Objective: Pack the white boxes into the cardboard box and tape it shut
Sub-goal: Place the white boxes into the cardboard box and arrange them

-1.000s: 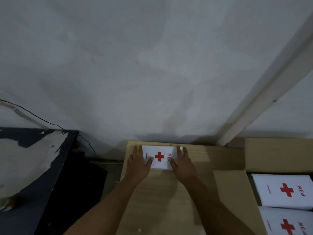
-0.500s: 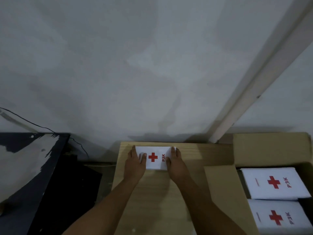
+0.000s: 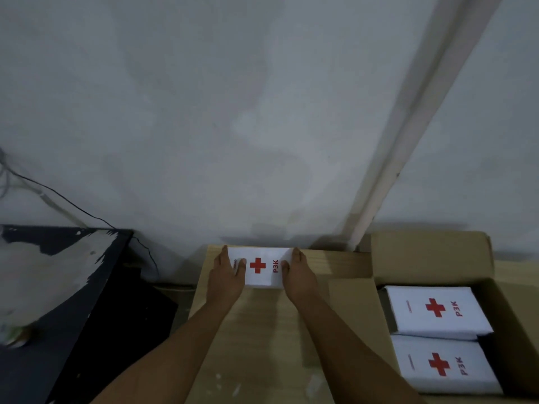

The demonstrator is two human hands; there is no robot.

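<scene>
A white box [image 3: 261,265] with a red cross and "P3K" lies at the far end of the wooden table [image 3: 262,330], against the wall. My left hand [image 3: 226,274] grips its left side and my right hand [image 3: 300,275] grips its right side, thumbs on top. To the right stands an open cardboard box [image 3: 431,258] with its flaps up. Inside it lie two more white boxes, one at the back [image 3: 434,312] and one nearer me [image 3: 443,365], both face up.
A grey wall rises right behind the table. A white pipe [image 3: 408,141] runs diagonally up it. A dark, worn table [image 3: 43,272] sits lower on the left, with a black cable [image 3: 73,205] trailing over its far edge.
The view has shifted, so the cardboard box shows more fully on the right. Both hands stay on the white box at the table's far end, thumbs slightly further onto its top.
</scene>
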